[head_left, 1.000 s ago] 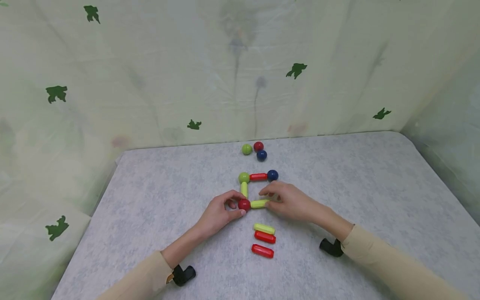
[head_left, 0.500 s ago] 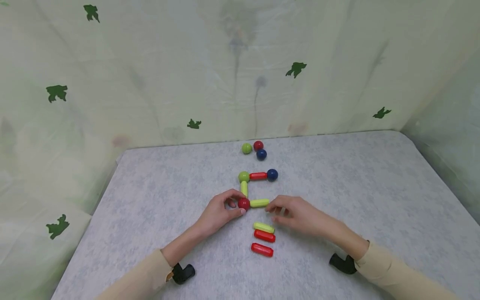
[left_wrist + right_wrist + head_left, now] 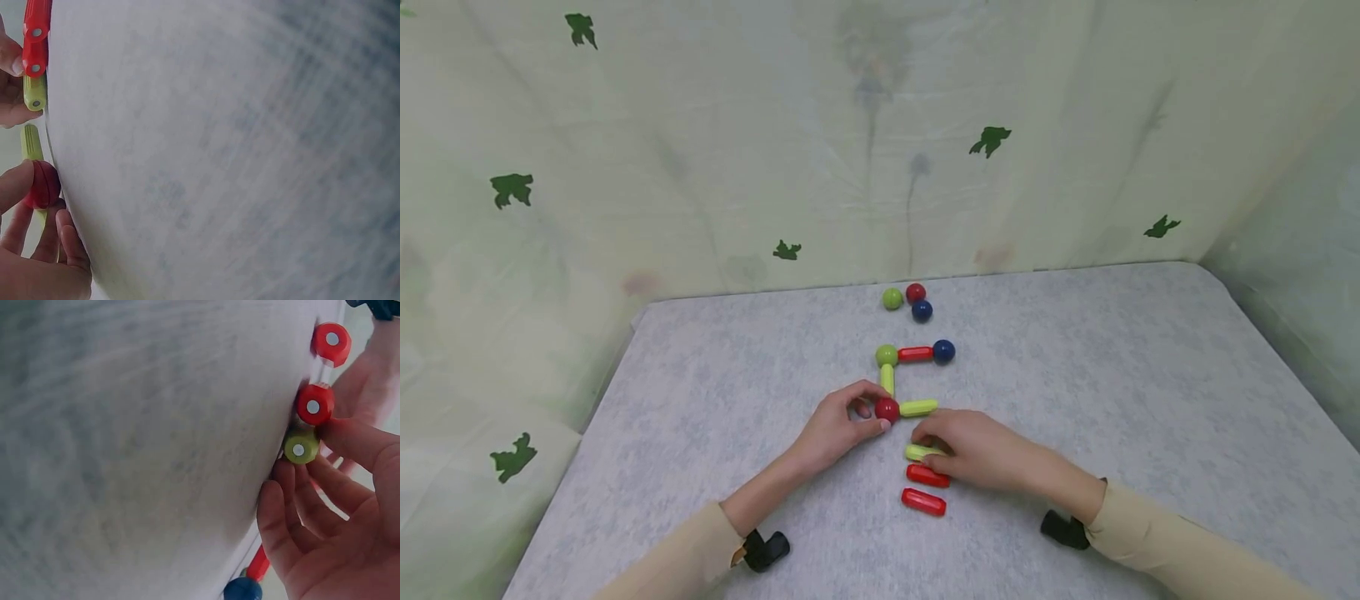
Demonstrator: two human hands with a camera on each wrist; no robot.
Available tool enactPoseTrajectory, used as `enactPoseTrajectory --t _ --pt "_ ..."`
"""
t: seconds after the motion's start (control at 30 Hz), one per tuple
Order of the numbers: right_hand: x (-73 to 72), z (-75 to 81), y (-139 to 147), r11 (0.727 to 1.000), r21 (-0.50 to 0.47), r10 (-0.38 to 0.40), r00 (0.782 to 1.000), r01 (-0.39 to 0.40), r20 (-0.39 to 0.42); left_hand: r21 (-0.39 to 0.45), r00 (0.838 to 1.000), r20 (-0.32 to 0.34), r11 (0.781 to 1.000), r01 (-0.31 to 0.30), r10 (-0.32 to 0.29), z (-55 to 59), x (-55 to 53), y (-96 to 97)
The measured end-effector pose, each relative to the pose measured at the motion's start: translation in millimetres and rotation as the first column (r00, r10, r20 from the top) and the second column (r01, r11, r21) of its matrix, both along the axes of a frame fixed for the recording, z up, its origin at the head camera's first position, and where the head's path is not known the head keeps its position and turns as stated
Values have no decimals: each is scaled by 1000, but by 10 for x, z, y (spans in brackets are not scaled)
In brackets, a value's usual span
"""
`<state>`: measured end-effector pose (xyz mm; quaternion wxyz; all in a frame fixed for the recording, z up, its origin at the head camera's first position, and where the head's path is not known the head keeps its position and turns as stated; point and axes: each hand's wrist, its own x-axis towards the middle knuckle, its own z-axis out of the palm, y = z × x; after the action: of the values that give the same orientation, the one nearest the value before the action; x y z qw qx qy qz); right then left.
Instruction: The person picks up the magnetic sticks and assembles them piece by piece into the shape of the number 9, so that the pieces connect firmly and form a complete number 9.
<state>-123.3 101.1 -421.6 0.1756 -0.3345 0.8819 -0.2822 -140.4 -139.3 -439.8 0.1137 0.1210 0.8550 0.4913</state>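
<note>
My left hand [image 3: 838,427] pinches a red ball [image 3: 887,410] between thumb and fingers. From this ball one yellow-green magnetic rod [image 3: 887,381] runs back to a green ball [image 3: 887,355], and a second yellow-green rod [image 3: 919,407] points right with its far end free. A red rod [image 3: 915,354] links the green ball to a blue ball [image 3: 943,352]. Nearer the front, my right hand [image 3: 981,450] has thumb and fingertips around a loose yellow-green rod [image 3: 300,447], partly covering it. That rod lies on the table beside a red rod [image 3: 314,405].
Another loose red rod [image 3: 923,502] lies nearest the front. Behind the joined pieces sit a loose green ball [image 3: 892,298], a red ball [image 3: 915,292] and a blue ball [image 3: 922,311]. A patterned cloth [image 3: 715,150] hangs behind the table [image 3: 700,350].
My right hand has let go of the rod joined to the red ball, drawn back, then come forward and left onto the loose yellow-green rod. My left hand stays on the red ball.
</note>
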Motion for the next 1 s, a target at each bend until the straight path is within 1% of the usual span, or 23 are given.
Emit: enactPoseTrajectory --t 0.13,0.3,0.37,0.47,0.53,0.63,0.73,0.83,1.0 --pt "-10 0 -49 1000 31 3 1000 -3 -7 1 1000 -3 1000 -2 2 5 1 -4" --pt "4 10 -51 999 31 -24 999 23 29 8 1000 -2 1000 1 -1 6 1 -5" --pt "17 16 -25 999 6 -36 998 36 54 8 1000 -2 1000 1 -1 2 3 -6" --pt "30 18 52 996 -65 -47 993 54 104 8 1000 0 1000 1 -1 -4 6 -6" --pt "25 13 117 990 -122 -52 990 68 131 4 1000 2 1000 0 0 -3 9 -3" --pt "-3 -3 209 977 -192 -69 987 97 149 -5 1000 3 1000 -1 1 0 11 2" --pt "-44 -19 276 965 -223 -105 983 138 153 -11 1000 1 1000 -4 4 1 10 2" --pt "-84 -33 316 957 -223 -151 976 184 155 -15 1000 2 1000 -7 7 4 11 4" --pt "-163 -46 326 935 -209 -255 953 287 166 -20 1000 7 1000 -8 9 5 15 13"
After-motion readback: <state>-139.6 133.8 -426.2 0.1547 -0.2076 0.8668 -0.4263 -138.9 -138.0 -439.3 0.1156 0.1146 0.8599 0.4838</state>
